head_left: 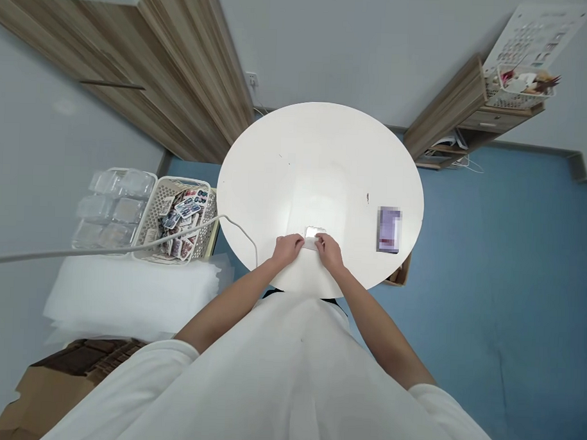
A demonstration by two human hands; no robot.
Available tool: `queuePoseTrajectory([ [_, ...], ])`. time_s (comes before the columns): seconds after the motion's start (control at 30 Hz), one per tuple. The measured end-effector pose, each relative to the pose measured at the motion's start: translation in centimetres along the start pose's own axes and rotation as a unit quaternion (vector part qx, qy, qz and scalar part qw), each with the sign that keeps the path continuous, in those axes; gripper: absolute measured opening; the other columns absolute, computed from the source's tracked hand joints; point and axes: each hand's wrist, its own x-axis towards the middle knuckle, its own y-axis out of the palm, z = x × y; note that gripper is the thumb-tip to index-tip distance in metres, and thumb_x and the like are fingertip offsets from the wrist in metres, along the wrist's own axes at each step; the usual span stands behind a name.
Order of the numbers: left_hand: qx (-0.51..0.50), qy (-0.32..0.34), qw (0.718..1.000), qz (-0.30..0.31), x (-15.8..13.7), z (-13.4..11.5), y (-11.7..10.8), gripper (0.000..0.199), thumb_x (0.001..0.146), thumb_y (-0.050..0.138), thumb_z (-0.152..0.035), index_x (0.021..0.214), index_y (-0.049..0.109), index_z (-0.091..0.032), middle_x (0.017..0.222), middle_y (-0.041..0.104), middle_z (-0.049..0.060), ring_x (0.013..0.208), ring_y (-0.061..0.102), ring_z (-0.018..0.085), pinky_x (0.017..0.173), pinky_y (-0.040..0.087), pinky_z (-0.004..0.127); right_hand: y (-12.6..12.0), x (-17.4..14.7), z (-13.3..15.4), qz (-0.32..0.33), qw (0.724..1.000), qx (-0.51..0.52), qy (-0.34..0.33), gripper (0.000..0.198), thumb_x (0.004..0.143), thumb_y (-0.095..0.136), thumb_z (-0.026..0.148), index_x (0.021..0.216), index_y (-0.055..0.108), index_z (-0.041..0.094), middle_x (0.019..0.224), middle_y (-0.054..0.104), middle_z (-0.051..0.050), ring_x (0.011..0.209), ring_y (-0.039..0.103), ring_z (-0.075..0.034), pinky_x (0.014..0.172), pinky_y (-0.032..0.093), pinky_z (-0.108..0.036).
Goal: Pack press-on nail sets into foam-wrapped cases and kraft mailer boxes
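Near the front edge of the round white table (325, 144), a small, flat, shiny clear-and-white packet (314, 232) lies between my two hands. My left hand (287, 249) pinches its left side with closed fingers. From the other side, my right hand (329, 252) has its fingers bent together on the packet's right edge. The packet's exact kind and contents are too small to make out. A pixelated purple rectangular item (389, 230) lies apart from my hands, at the table's right.
Left of the table stand a white basket of printed cards (178, 216) and clear plastic boxes (115, 204). A white cable (177, 235) crosses onto the tabletop. White sheeting (132, 294) and a cardboard box (51, 391) sit lower left; a wooden cabinet (470, 117) stands at right.
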Motion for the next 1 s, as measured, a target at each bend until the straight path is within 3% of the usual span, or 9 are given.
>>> queuePoseTrajectory([
  [0.07, 0.000, -0.016, 1.000, 0.010, 0.8, -0.1, -0.1, 0.023, 0.086, 0.036, -0.029, 0.084, 0.058, -0.022, 0.077, 0.065, 0.000, 0.073, 0.060, 0.017, 0.078, 0.038, 0.033, 0.3, -0.4, -0.2, -0.067, 0.997, -0.023, 0.004, 0.030, 0.088, 0.034, 0.026, 0.114, 0.049, 0.020, 0.102, 0.058, -0.007, 0.088, 0.054, -0.018, 0.076, 0.044, -0.032],
  [0.13, 0.003, -0.032, 0.999, 0.019, 1.4, -0.1, -0.1, 0.020, 0.085, 0.038, -0.029, 0.084, 0.057, -0.022, 0.076, 0.065, -0.001, 0.072, 0.060, 0.017, 0.077, 0.038, 0.033, 0.7, -1.3, -0.4, -0.092, 0.992, -0.083, -0.033, 0.033, 0.087, 0.035, 0.025, 0.117, 0.048, 0.019, 0.109, 0.056, -0.010, 0.099, 0.051, -0.021, 0.083, 0.042, -0.036],
  [0.27, -0.013, -0.071, 0.997, 0.021, 2.1, -0.1, -0.1, 0.016, 0.083, 0.043, -0.027, 0.095, 0.052, -0.022, 0.078, 0.067, -0.001, 0.080, 0.061, 0.019, 0.080, 0.038, 0.034, 0.9, -2.3, -0.6, 0.009, 0.966, -0.207, -0.156, 0.034, 0.084, 0.043, 0.019, 0.117, 0.048, 0.019, 0.127, 0.048, -0.012, 0.120, 0.040, -0.024, 0.096, 0.032, -0.041],
  [0.47, -0.019, -0.074, 0.997, 0.033, 2.5, -0.1, -0.4, 0.025, 0.081, 0.046, -0.028, 0.105, 0.048, -0.021, 0.081, 0.067, 0.001, 0.085, 0.061, 0.021, 0.082, 0.038, 0.038, 0.2, -0.4, -0.6, 0.075, 0.951, -0.260, -0.150, 0.043, 0.077, 0.059, 0.026, 0.117, 0.046, 0.020, 0.143, 0.029, -0.013, 0.134, 0.020, -0.030, 0.101, 0.024, -0.050],
  [0.6, 0.024, 0.022, 0.999, -0.013, 1.8, -0.4, -1.0, 0.039, 0.076, 0.053, -0.042, 0.110, 0.049, -0.021, 0.114, 0.058, 0.007, 0.106, 0.052, 0.024, 0.090, 0.034, 0.041, 0.1, 0.9, -0.9, 0.083, 0.959, -0.230, -0.141, 0.035, 0.077, 0.058, 0.027, 0.110, 0.050, 0.018, 0.142, 0.030, -0.014, 0.133, 0.021, -0.031, 0.097, 0.031, -0.050],
  [0.73, 0.075, 0.135, 0.988, 0.029, 1.3, -0.5, -0.9, 0.064, 0.066, 0.064, -0.043, 0.122, 0.042, -0.022, 0.135, 0.041, 0.009, 0.122, 0.037, 0.029, 0.102, 0.019, 0.047, 0.3, 1.6, -1.2, 0.071, 0.970, -0.197, -0.126, 0.029, 0.076, 0.057, 0.024, 0.104, 0.052, 0.018, 0.138, 0.034, -0.014, 0.129, 0.025, -0.030, 0.094, 0.035, -0.048],
  [0.87, 0.091, 0.141, 0.984, 0.058, 0.9, -0.1, -0.6, 0.064, 0.068, 0.061, -0.031, 0.127, 0.037, -0.022, 0.138, 0.037, 0.010, 0.124, 0.035, 0.027, 0.101, 0.018, 0.045, 0.0, 1.7, -1.0, 0.091, 0.970, -0.183, -0.133, 0.030, 0.072, 0.061, 0.025, 0.101, 0.053, 0.018, 0.132, 0.039, -0.014, 0.123, 0.031, -0.031, 0.092, 0.036, -0.047],
  [1.0, 0.114, 0.163, 0.977, 0.073, -0.3, 0.2, -1.1, 0.047, 0.068, 0.058, -0.025, 0.115, 0.049, -0.021, 0.121, 0.053, 0.010, 0.115, 0.044, 0.026, 0.101, 0.018, 0.045, -0.4, 0.3, -0.1, 0.135, 0.971, -0.134, -0.145, 0.031, 0.069, 0.062, 0.030, 0.096, 0.054, 0.018, 0.114, 0.053, -0.012, 0.108, 0.045, -0.027, 0.086, 0.039, -0.040],
])
